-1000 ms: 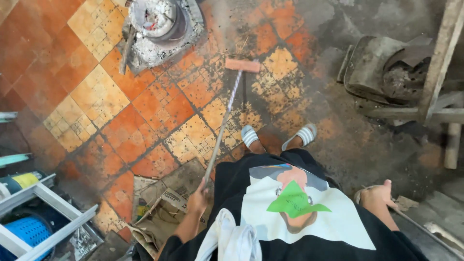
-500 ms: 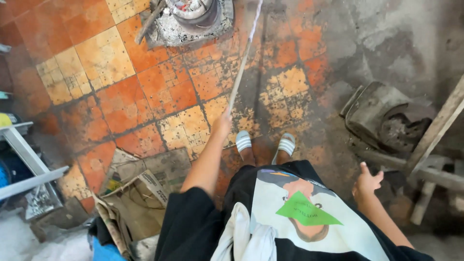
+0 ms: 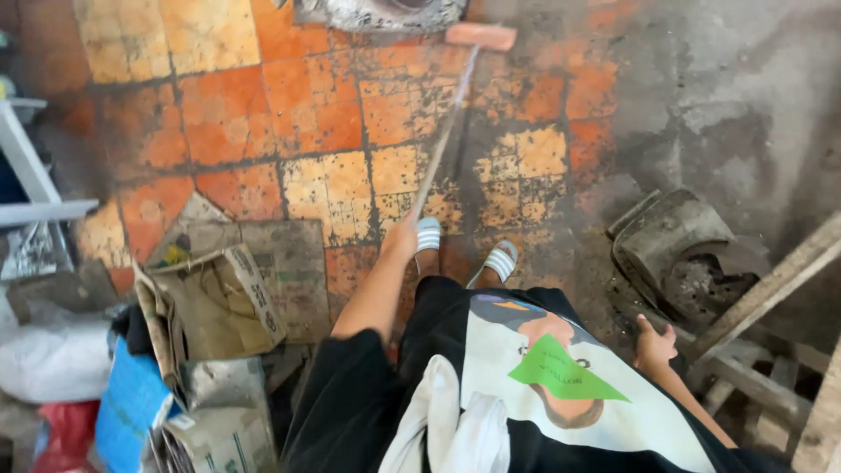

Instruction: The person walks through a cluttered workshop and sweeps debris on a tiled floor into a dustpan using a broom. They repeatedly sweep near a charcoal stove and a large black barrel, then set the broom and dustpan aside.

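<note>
Change: broom head back in view, pushed farther out beside grey concrete base.
Axis: thin pale handle runs up, tilted right; flat reddish block on worn orange tiles.
Left hand: clenched around handle's end.
Right hand: released, fingers spread, near grey mortar-caked bucket.

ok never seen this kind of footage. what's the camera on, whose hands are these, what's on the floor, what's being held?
There is no machine here: a person wears one camera on the head, and it looks down over their own body, so you see their shirt, arms and sandalled feet.

The left hand grips the long handle of a push broom, whose reddish head lies far out on the orange and yellow tiled floor. The right hand hangs free with fingers spread, holding nothing.

To the left lie torn paper sacks and a blue bag. To the right sit a grimy bucket-like container and wooden planks.
</note>
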